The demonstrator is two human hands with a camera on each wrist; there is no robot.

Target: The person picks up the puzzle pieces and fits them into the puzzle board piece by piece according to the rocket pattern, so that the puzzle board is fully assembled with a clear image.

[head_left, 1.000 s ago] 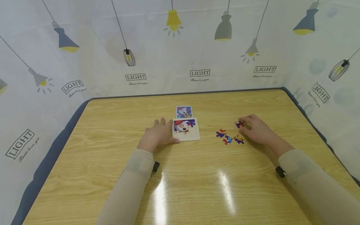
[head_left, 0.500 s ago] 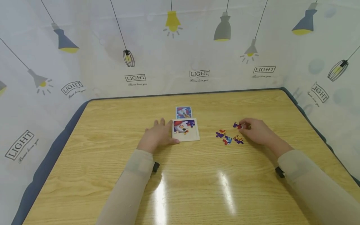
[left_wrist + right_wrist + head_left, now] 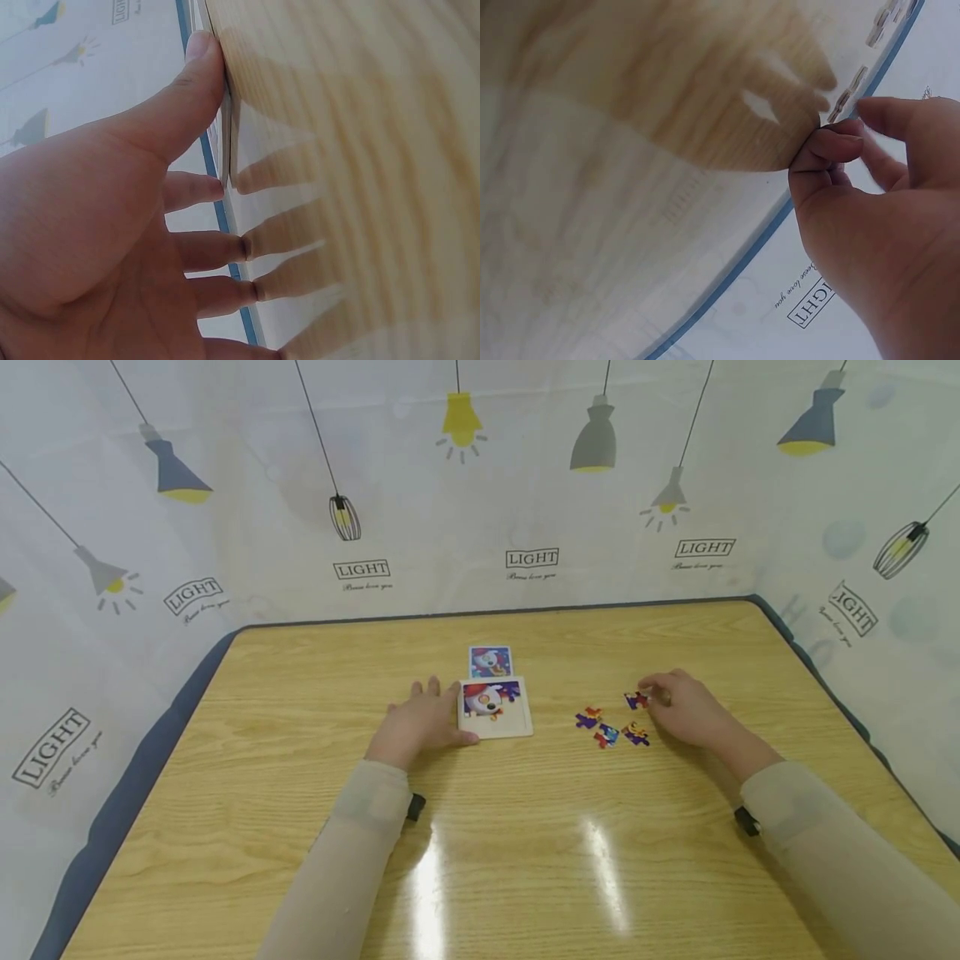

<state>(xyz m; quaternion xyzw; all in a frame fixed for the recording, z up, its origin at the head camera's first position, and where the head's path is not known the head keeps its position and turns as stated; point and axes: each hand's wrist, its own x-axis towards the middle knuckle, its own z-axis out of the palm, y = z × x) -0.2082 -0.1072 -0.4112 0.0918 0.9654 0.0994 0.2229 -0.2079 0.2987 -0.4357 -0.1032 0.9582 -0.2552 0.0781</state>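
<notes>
My left hand lies at the left side of a white jigsaw tray, fingers spread straight, thumb on its near left corner. In the left wrist view the thumb presses along the tray's edge. Joined pieces showing a white cartoon face fill the tray's upper part; its lower right is bare. My right hand is at a purple and red puzzle piece, which lies left of its fingertips. In the right wrist view the thumb stands apart from the lower fingers, which are curled against the table.
Several loose puzzle pieces lie on the wooden table between the tray and my right hand. A small picture card touches or nears the tray's far edge. A pale curtain printed with lamps hangs behind the table.
The purple and red piece, earlier at my right fingertips with part of its brown back showing, has turned and shifted slightly, lying picture side up. My left hand and the tray have stayed put.
</notes>
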